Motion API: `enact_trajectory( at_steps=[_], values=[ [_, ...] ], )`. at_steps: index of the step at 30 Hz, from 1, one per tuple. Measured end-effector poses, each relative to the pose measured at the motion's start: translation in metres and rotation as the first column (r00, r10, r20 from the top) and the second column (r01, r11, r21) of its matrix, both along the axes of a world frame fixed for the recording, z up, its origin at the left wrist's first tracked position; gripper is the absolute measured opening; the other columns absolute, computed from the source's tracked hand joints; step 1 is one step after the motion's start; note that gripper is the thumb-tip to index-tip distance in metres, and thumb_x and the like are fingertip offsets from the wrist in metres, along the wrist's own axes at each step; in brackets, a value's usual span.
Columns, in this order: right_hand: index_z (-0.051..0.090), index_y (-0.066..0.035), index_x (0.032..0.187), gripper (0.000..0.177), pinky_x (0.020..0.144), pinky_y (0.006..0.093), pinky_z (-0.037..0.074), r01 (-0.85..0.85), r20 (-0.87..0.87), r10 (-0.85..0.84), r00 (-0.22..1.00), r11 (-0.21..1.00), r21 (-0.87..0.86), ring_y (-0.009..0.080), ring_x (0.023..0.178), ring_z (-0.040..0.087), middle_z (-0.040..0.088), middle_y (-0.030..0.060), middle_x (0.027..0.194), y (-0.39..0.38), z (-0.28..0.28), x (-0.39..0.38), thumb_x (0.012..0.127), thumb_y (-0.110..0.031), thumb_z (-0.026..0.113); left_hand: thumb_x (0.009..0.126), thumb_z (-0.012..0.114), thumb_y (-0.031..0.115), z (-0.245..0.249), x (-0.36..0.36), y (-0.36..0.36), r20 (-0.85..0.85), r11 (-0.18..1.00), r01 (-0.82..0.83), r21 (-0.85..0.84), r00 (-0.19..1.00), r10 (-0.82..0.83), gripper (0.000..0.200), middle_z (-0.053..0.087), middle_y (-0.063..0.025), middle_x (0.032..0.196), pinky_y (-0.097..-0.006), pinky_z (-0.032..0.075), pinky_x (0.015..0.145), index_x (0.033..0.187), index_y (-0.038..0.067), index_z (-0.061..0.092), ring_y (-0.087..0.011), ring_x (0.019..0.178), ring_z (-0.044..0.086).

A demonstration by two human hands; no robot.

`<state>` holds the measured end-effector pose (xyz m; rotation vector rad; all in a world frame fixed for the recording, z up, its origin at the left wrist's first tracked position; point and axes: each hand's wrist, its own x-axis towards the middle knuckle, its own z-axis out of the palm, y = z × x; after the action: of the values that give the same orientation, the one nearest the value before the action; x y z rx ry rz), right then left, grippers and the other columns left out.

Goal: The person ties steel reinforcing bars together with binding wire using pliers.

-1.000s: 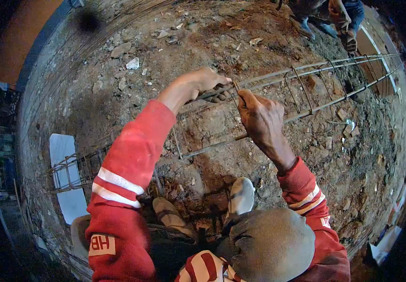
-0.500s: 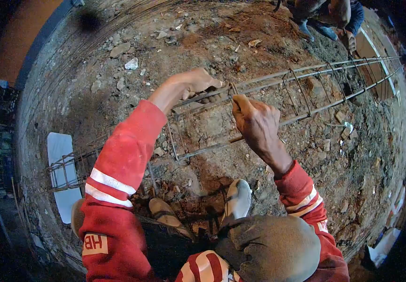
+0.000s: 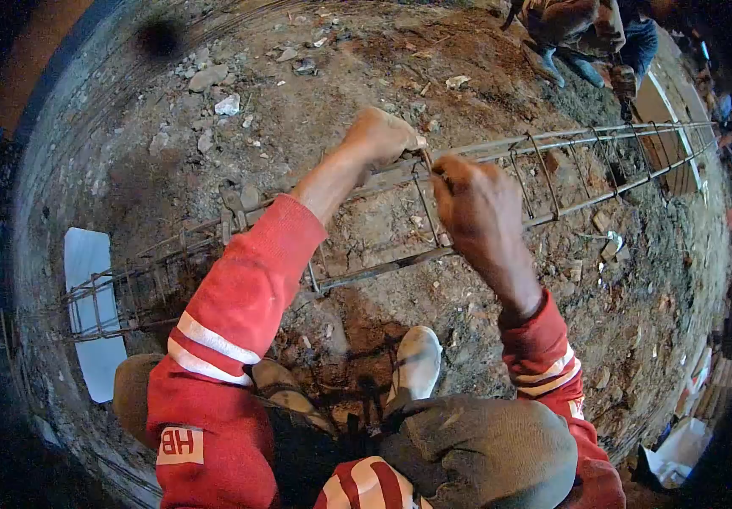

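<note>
Big rebar cage (image 3: 383,270) stretched right across the dirt (image 3: 324,81) here
Head view: left hand (image 3: 379,137) is curled at the cage's far side, right hand (image 3: 480,199) curled just beside it, near a stirrup (image 3: 426,209). They're really close together, but from where I'm standing I honestly can't tell what either one's clamped on.

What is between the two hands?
In the head view, a thin metal rod stands in the narrow gap between the left hand and the right hand.
</note>
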<state>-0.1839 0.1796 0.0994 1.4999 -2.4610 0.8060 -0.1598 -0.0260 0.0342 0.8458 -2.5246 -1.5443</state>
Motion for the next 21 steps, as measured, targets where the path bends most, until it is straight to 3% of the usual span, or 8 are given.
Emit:
enact_trajectory(
  at_steps=[5, 8, 11, 13, 15, 16, 19, 21],
  values=[
    [0.069, -0.004, 0.08, 0.016, 0.057, 0.0426, 0.049, -0.234, -0.048, 0.232, 0.972, 0.971, -0.046, 0.0361, 0.065, 0.064, 0.065, 0.0172, 0.07, -0.025, 0.012, -0.074, 0.078, -0.02, 0.068, 0.076, 0.072, 0.024, -0.005, 0.0, 0.005, -0.137, 0.993, 0.03, 0.115, 0.991, -0.015, 0.02, 0.071, -0.0101, 0.08, -0.0328, 0.049, 0.065, 0.091, 0.012, 0.075, -0.015, 0.07, 0.062],
    [0.073, -0.005, 0.09, 0.028, 0.057, 0.0314, 0.05, -0.421, 0.479, 0.264, 0.837, 0.87, 0.257, 0.017, 0.064, 0.065, 0.07, 0.0091, 0.074, -0.054, 0.014, -0.124, 0.073, -0.027, 0.075, 0.079, 0.07, 0.017, 0.031, 0.015, 0.025, -0.126, 1.0, 0.005, -0.024, 0.992, -0.008, 0.015, 0.069, -0.0064, 0.08, -0.0309, 0.048, 0.066, 0.091, 0.008, 0.074, -0.0156, 0.07, 0.061],
    [0.072, -0.002, 0.088, 0.033, 0.06, 0.0294, 0.051, -0.615, 0.698, 0.336, 0.633, 0.766, 0.189, 0.0135, 0.065, 0.063, 0.07, 0.0052, 0.075, -0.073, -0.013, -0.153, 0.076, -0.032, 0.074, 0.082, 0.067, 0.012, 0.027, 0.022, 0.037, -0.255, 0.99, -0.041, -0.136, 0.967, 0.005, 0.012, 0.068, -0.0062, 0.081, -0.0316, 0.048, 0.068, 0.091, 0.005, 0.072, -0.0163, 0.071, 0.059],
    [0.072, -0.001, 0.087, 0.033, 0.062, 0.0299, 0.051, -0.629, 0.68, 0.345, 0.647, 0.745, 0.221, 0.014, 0.067, 0.064, 0.07, 0.0055, 0.076, -0.074, -0.021, -0.159, 0.076, -0.032, 0.074, 0.082, 0.066, 0.01, 0.019, 0.018, 0.034, -0.362, 0.964, -0.065, -0.258, 0.932, -0.034, 0.012, 0.068, -0.0093, 0.082, -0.0335, 0.048, 0.071, 0.091, 0.004, 0.071, -0.0191, 0.073, 0.06],
    [0.072, -0.001, 0.086, 0.033, 0.064, 0.0304, 0.052, -0.644, 0.661, 0.358, 0.66, 0.722, 0.252, 0.0145, 0.069, 0.064, 0.07, 0.0058, 0.077, -0.071, -0.046, -0.165, 0.076, -0.032, 0.075, 0.081, 0.065, 0.008, 0.022, 0.017, 0.03, -0.222, 0.955, 0.13, -0.265, 0.956, -0.192, 0.015, 0.068, -0.0153, 0.089, -0.0372, 0.048, 0.077, 0.095, 0.002, 0.069, -0.024, 0.084, 0.064],
    [0.072, -0.001, 0.086, 0.032, 0.066, 0.0305, 0.052, -0.601, 0.722, 0.375, 0.581, 0.796, 0.07, 0.0145, 0.071, 0.064, 0.07, 0.0061, 0.077, -0.065, -0.075, -0.175, 0.075, -0.031, 0.075, 0.081, 0.065, 0.008, 0.017, 0.017, 0.031, -0.227, 0.957, 0.126, -0.262, 0.955, -0.188, 0.015, 0.068, -0.0153, 0.089, -0.0372, 0.048, 0.077, 0.095, 0.002, 0.069, -0.024, 0.084, 0.064],
    [0.071, -0.002, 0.085, 0.028, 0.069, 0.0315, 0.051, -0.726, 0.643, 0.467, 0.607, 0.654, 0.21, 0.0172, 0.074, 0.066, 0.07, 0.0089, 0.078, -0.068, -0.04, -0.16, 0.075, -0.027, 0.075, 0.08, 0.061, 0.004, 0.008, 0.019, 0.034, -0.378, 0.952, 0.094, -0.291, 0.903, -0.205, 0.02, 0.067, -0.0195, 0.092, -0.0375, 0.048, 0.077, 0.099, 0.0, 0.066, -0.0277, 0.087, 0.065],
    [0.069, -0.003, 0.08, 0.023, 0.067, 0.0329, 0.05, -0.172, 0.162, 0.155, 0.975, 0.98, 0.097, 0.0208, 0.073, 0.067, 0.069, 0.011, 0.079, -0.031, -0.029, -0.118, 0.075, -0.024, 0.075, 0.078, 0.057, 0.002, 0.023, 0.025, 0.041, -0.352, 0.933, 0.057, -0.355, 0.917, -0.19, 0.026, 0.065, -0.0222, 0.088, -0.0379, 0.048, 0.076, 0.103, 0.0, 0.064, -0.0318, 0.081, 0.063]
  ],
)
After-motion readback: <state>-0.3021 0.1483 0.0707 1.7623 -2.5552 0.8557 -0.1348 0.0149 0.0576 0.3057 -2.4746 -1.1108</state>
